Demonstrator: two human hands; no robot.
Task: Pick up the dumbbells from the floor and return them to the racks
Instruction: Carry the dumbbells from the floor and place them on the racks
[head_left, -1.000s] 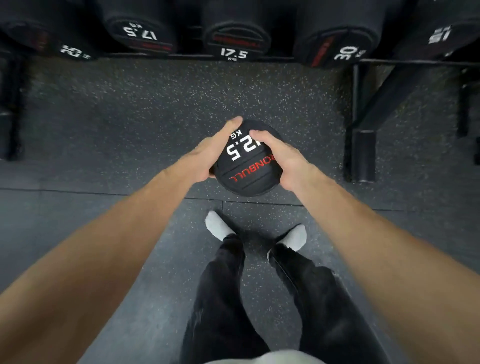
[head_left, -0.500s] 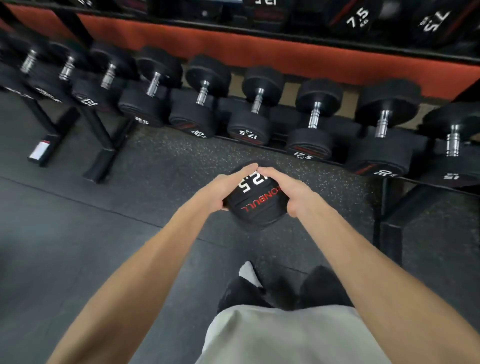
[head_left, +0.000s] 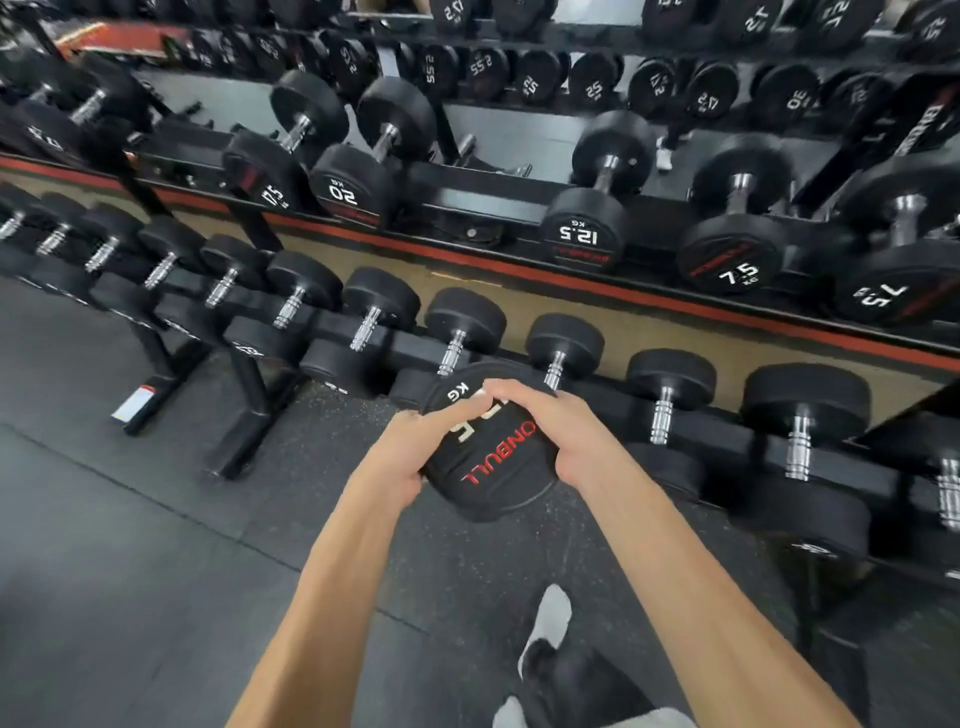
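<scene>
Above the floor, before the racks, both hands clasp one dumbbell.

Left hand and right hand each have their grip closed on the round black end of the dumbbell, fingers curled over its upper edge, its face marked KG and red lettering turned up at the camera. It is held in the air just in front of the lower rack, whose row of dumbbells lies handle-up. On the upper rack sits a 12.5 dumbbell, with bare shelf to its left.
</scene>
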